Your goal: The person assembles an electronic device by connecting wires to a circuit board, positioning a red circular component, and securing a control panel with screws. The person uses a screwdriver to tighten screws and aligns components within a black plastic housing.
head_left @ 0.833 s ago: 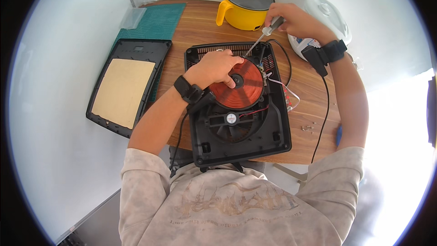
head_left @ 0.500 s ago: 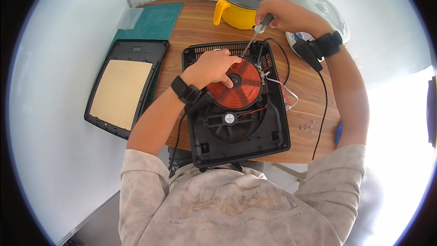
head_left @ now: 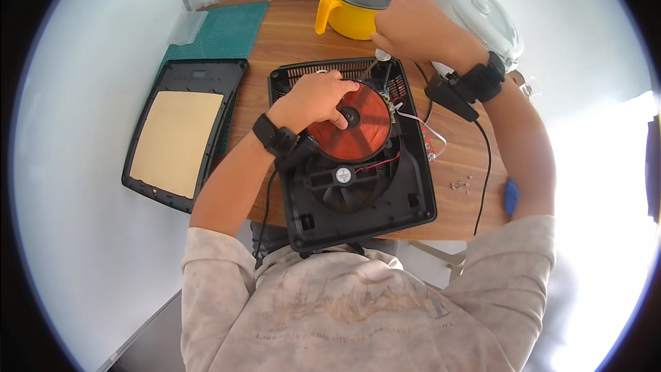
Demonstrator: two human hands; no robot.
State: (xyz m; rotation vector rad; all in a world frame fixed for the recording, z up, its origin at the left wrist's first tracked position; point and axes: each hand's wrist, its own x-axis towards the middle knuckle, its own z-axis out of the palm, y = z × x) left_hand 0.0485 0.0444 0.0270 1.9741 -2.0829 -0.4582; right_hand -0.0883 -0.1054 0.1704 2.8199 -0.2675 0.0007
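Right hand (head_left: pixel 421 31) is curled tight around a screwdriver (head_left: pixel 382 56), whose shaft slants down toward the far rim of the copper-coloured coil (head_left: pixel 368 131). That coil sits in an opened black housing (head_left: pixel 403 210) on the counter (head_left: pixel 282 41). Across it lies the left hand (head_left: pixel 317 100), fingers and thumb apart, the thumb by the dark hub — steadying, I'd judge, rather than gripping.

What worries me is that slant: pushed hard, the tip could skid off and score the windings or jab the left fingertips (head_left: pixel 353 86) close by. A white lead (head_left: pixel 432 127) loops out past the housing's right side, where a dropping forearm could snag it. The black cable (head_left: pixel 489 158) hanging from the right wrist could sweep away the loose screws (head_left: pixel 460 184).

From where I stand, the fist swallows most of the handle, and I can't make out whether the tip is seated — it is lost among dark parts. The left hand covers part of the coil. Behind the right forearm, a blue thing (head_left: pixel 511 196) is half hidden; I can't tell what it is.
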